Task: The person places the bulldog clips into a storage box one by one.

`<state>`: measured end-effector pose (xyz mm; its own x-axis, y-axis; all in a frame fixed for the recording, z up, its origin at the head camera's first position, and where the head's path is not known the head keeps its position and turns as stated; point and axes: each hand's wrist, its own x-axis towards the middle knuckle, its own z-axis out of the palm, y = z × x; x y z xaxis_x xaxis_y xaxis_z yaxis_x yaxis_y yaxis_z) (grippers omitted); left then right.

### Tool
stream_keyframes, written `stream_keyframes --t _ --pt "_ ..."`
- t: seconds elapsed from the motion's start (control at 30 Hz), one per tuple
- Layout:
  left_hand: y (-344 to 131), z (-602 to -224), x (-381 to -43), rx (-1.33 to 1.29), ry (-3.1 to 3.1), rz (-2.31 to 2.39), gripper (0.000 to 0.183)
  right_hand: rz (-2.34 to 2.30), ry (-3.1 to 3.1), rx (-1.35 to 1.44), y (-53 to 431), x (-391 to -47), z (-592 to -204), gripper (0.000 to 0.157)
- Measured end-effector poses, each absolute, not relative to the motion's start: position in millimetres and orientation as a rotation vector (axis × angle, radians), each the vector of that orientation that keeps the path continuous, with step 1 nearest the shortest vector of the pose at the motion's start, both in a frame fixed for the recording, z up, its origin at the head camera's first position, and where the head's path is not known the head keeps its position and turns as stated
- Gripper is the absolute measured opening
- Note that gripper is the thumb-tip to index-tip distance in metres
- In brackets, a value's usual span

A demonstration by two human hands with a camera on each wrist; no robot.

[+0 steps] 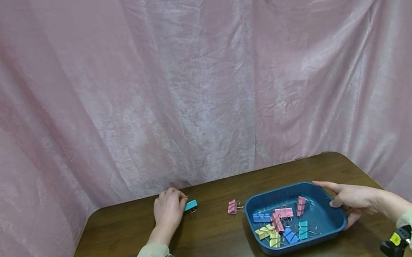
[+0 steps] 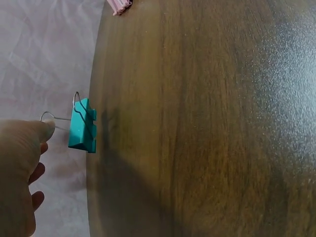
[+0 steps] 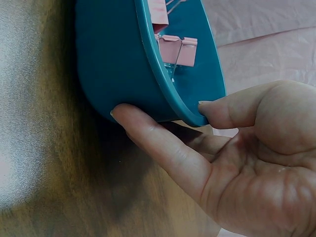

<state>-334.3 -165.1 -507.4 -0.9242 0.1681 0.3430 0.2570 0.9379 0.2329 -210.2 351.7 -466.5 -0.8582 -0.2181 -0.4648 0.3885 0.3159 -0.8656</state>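
Note:
By one of its wire handles, my left hand (image 1: 168,211) pinches a teal binder clip (image 1: 190,205) near the table's back edge. In the left wrist view, thumb and index finger hold that handle, with the body of the clip (image 2: 81,126) beyond the fingertips. My right hand (image 1: 361,200) grips the right end of a dark blue tray (image 1: 326,213). Seen from the right wrist, the thumb lies over the rim and the fingers press the outer wall (image 3: 113,59). Inside the tray are several binder clips: pink (image 1: 283,212), blue (image 1: 261,217), yellow (image 1: 275,239) and teal (image 1: 303,230).
A pink binder clip (image 1: 232,207) lies on the brown wooden table (image 1: 214,246), just left of the tray. Behind the table's back edge hangs a pink curtain (image 1: 185,104).

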Motion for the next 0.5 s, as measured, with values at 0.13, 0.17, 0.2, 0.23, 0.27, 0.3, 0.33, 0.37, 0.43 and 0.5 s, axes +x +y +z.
stream_keyframes --t 0.13,0.17,0.2,0.23,0.27,0.3,0.33,0.37,0.43,0.5 --pt "-166 -504 -333 -0.339 -2.741 -0.406 0.009 -1.576 2.082 0.154 352 -210 -466 0.078" --pt "-166 -503 -333 -0.345 -2.732 -0.409 0.009 -1.576 2.080 0.155 352 -210 -467 0.078" --pt "-165 -502 -332 -0.350 -2.723 -0.414 0.009 -1.577 2.079 0.155 352 -210 -467 0.078" --pt "-165 -500 -332 -0.356 -2.711 -0.420 0.009 -1.578 2.076 0.157 352 -210 -467 0.078" --pt "-165 -499 -332 -0.361 -2.703 -0.424 0.009 -1.577 2.077 0.157 352 -210 -467 0.078" --pt "-165 -498 -332 -0.365 -2.695 -0.428 0.009 -1.576 2.078 0.158 352 -210 -467 0.078" --pt "-165 -497 -331 -0.369 -2.686 -0.431 0.009 -1.575 2.080 0.159 352 -210 -467 0.078" --pt "-164 -496 -331 -0.373 -2.678 -0.433 0.009 -1.573 2.081 0.160 352 -210 -467 0.078" --pt "-164 -493 -330 -0.377 -2.664 -0.443 0.009 -1.568 2.086 0.160 352 -211 -467 0.078" --pt "-163 -490 -329 -0.377 -2.659 -0.457 0.008 -1.565 2.088 0.158 352 -211 -467 0.078"
